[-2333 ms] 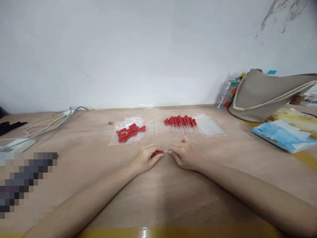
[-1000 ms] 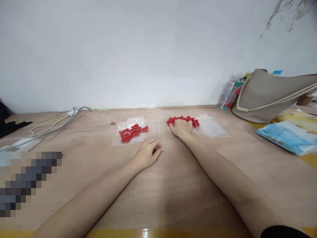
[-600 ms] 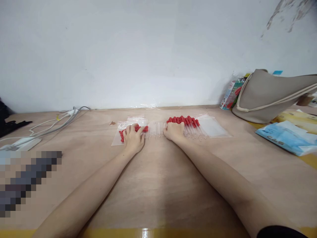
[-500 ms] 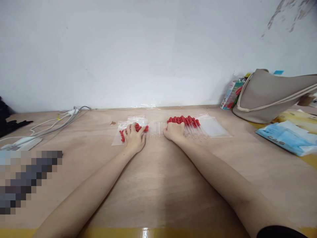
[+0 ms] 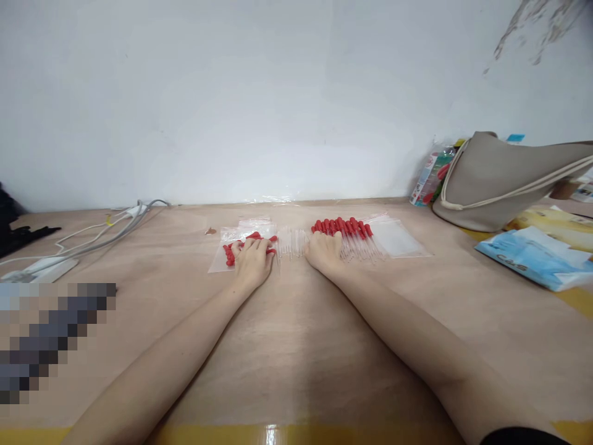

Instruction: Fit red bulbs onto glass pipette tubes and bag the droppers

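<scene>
My left hand (image 5: 252, 261) rests among loose red rubber bulbs (image 5: 230, 254) on a clear plastic bag (image 5: 217, 262). Its fingers are bent, and a red bulb shows by its thumb. A row of thin clear tubes (image 5: 291, 241) lies between my hands. At the right end of that row my right hand (image 5: 324, 250) is closed, fingers curled under; whatever is in them is hidden. Droppers with red bulbs (image 5: 352, 227) and clear stems lie side by side just beyond and to the right of it, partly over another clear zip bag (image 5: 401, 238).
A grey-beige bag (image 5: 504, 179) leans at the back right beside a clear printed package (image 5: 430, 176). A blue tissue pack (image 5: 519, 256) lies in front of it. At left are a white power strip (image 5: 53, 270), cables (image 5: 125, 225) and a pixelated dark object (image 5: 50, 340). A wall stands behind.
My left hand has drawn its fingers in over the red bulbs, and a bulb now shows lower by its thumb. My right hand has stayed nearly in place, its wrist turned slightly.
</scene>
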The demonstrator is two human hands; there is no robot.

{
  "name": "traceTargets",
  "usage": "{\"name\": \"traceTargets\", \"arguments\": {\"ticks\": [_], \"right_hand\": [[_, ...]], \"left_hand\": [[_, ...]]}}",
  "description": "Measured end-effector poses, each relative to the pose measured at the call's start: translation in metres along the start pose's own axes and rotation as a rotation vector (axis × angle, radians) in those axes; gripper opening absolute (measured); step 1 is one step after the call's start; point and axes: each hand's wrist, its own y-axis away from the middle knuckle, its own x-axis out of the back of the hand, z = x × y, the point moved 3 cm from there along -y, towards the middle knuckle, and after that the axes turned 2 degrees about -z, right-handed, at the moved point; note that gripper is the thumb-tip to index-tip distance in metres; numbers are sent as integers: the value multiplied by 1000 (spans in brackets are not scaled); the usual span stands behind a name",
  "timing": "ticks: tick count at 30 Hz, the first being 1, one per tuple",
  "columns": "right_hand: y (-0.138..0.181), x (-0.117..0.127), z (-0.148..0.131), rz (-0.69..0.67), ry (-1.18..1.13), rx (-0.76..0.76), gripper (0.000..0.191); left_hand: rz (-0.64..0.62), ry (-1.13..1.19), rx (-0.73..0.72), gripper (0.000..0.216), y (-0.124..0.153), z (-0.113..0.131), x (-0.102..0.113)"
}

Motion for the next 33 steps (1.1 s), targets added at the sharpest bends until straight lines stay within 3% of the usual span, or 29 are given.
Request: {"name": "traceTargets", "arguments": {"ticks": [5,8,14,17,20,23,26,33], "right_hand": [[9,3,6,213,-4,23,24],[20,6,14,331,-93,89,22],[58,10,38,326,-405,433,18],[80,19,55,356,-459,517,25],[92,25,64,325,-444,576,26],[93,27,64,291,-439,596,19],[91,26,57,288,-451,607,14],[89,24,51,286,-470,598,14]], "left_hand": [[26,-29,-7,16,1,-2,-4],[104,18,23,15,2,-5,-3],[230,479,-19,18,13,4,9],[154,691,-15,26,22,20,14],[5,824,-54,16,30,39,13],[-88,970,-6,5,34,46,5],[-168,1040,50,8,35,47,-3],[-183,1034,41,13,34,50,4]]}}
